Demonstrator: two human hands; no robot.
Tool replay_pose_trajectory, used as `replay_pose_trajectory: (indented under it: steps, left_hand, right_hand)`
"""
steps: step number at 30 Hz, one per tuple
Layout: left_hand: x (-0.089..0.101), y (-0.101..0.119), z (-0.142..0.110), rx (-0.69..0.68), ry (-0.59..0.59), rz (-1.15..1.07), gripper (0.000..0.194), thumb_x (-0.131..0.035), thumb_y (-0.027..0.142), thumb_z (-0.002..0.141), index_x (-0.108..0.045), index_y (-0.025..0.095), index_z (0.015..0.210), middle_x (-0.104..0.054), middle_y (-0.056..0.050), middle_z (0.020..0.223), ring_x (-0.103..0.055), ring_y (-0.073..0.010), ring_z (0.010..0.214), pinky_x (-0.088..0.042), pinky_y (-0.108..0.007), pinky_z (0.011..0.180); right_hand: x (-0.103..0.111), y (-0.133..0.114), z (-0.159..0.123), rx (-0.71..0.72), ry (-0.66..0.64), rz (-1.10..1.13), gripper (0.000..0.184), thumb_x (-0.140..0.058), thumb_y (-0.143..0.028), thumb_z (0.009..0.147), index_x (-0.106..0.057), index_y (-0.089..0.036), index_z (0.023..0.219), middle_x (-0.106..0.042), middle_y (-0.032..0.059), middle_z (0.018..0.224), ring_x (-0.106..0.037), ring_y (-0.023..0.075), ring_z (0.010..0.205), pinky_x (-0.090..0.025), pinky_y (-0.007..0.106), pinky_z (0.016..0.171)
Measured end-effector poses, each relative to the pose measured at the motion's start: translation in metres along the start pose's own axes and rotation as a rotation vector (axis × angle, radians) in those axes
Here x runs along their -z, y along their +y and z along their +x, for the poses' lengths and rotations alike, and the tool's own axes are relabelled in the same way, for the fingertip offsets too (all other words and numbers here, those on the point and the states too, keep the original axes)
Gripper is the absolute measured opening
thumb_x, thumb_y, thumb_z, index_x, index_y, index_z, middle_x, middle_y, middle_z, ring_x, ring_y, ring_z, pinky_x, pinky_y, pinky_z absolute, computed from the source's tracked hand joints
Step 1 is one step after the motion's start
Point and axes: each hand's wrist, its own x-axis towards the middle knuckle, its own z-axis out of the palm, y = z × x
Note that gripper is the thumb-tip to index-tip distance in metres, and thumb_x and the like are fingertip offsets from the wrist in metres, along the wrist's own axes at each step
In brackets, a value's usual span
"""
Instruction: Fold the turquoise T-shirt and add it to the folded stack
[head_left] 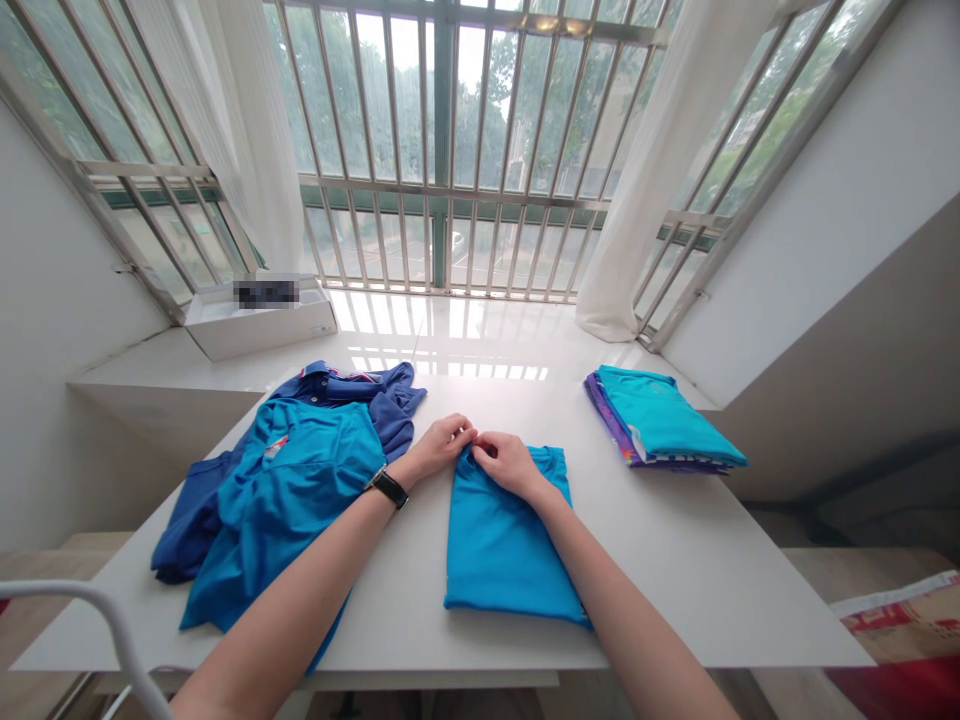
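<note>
A folded blue shirt (510, 560) lies flat on the white table in front of me, roughly a rectangle. My left hand (444, 442), with a black-strapped watch on its wrist, pinches the shirt's far left corner. Right beside it, my right hand (508, 462) has its fingers curled on the same corner, thumb and forefinger together. The fingertips of both hands nearly meet there and partly hide the cloth. To the left, an unfolded blue shirt (300, 480) lies loosely over a dark blue polo shirt (397, 400), partly behind my left forearm.
At the right stands a stack of folded clothes (660, 415), turquoise on top and purple below. A white open box (262, 330) sits on the windowsill (465, 335), before barred windows and white curtains. A white curved tube (97, 600) rises at the lower left.
</note>
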Motion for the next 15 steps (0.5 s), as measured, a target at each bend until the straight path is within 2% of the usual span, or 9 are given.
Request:
replay_pose_trajectory:
  steps: [6,10,15]
  left_hand:
    - [0.003,-0.004,0.001,-0.022,0.004,0.014,0.024,-0.048,0.034,0.093,-0.063,0.018,0.082,-0.063,-0.004,0.084,-0.058,-0.0163,0.079,-0.046,-0.026,0.070]
    - [0.004,-0.005,0.001,-0.009,0.006,0.009,0.026,-0.048,0.037,0.093,-0.062,0.018,0.083,-0.063,-0.004,0.084,-0.057,-0.0164,0.077,-0.045,-0.026,0.069]
    - [0.004,-0.004,0.001,0.008,0.018,0.011,0.026,-0.047,0.038,0.094,-0.061,0.019,0.084,-0.063,-0.003,0.083,-0.057,-0.0167,0.078,-0.045,-0.027,0.071]
  right_hand:
    - [0.005,0.006,-0.001,0.075,-0.022,-0.034,0.021,-0.054,-0.015,0.086,-0.074,-0.020,0.094,-0.069,0.0029,0.082,-0.060,0.0154,0.074,-0.044,0.025,0.072]
    - [0.009,0.007,-0.003,0.131,-0.111,-0.177,0.028,-0.054,-0.014,0.087,-0.074,-0.025,0.103,-0.063,0.0022,0.084,-0.057,0.0155,0.076,-0.041,0.025,0.072]
    - [0.011,0.006,-0.004,0.169,-0.143,-0.255,0.030,-0.053,-0.014,0.091,-0.071,-0.027,0.111,-0.060,0.0018,0.085,-0.055,0.0154,0.078,-0.039,0.025,0.073]
